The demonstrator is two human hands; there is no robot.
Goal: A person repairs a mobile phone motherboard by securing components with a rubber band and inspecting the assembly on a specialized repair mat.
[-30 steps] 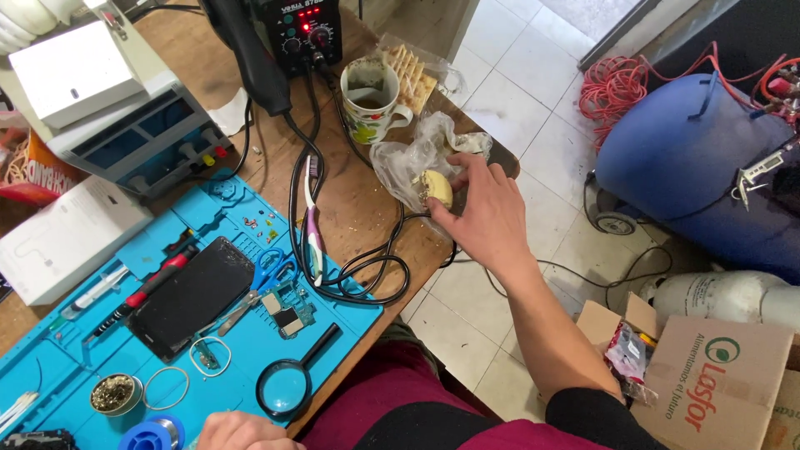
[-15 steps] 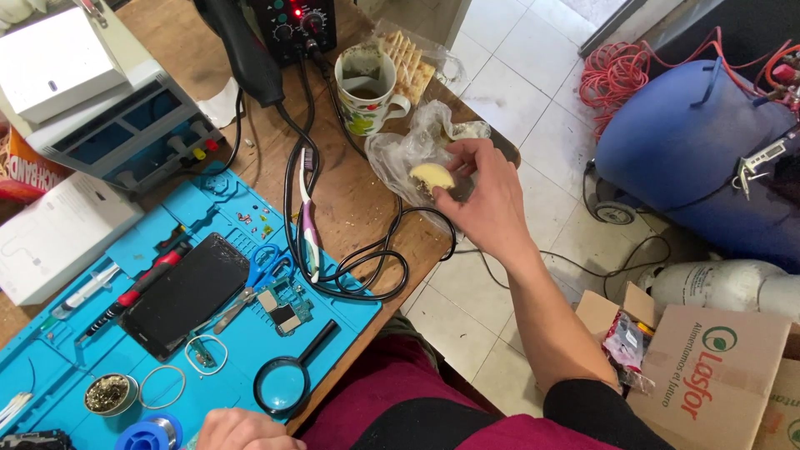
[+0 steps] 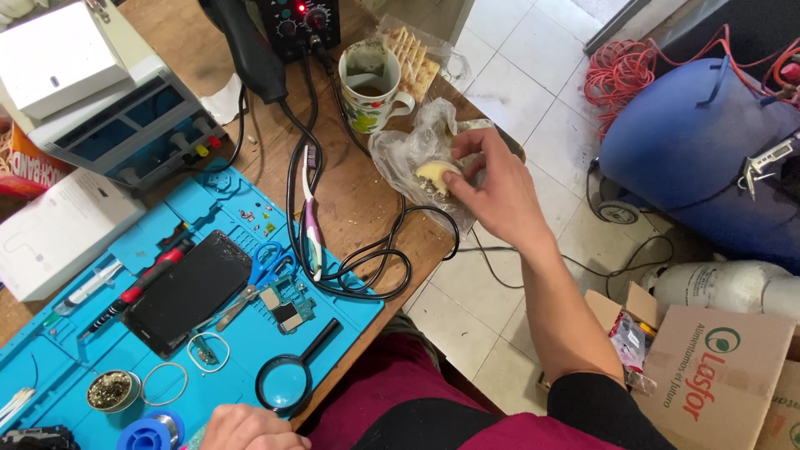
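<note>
right hand point(image 3: 500, 187) pinches pale bread piece point(image 3: 435, 173) at clear bag point(image 3: 408, 154) — left hand point(image 3: 250, 427) grip unclear.

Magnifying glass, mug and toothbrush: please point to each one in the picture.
magnifying glass point(image 3: 283, 385), head view, on the lens
mug point(image 3: 371, 96), head view, on the outer wall
toothbrush point(image 3: 312, 225), head view, on the handle

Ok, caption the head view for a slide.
Right hand holds a bread piece over a plastic bag; left hand rests on the blue mat.
</note>
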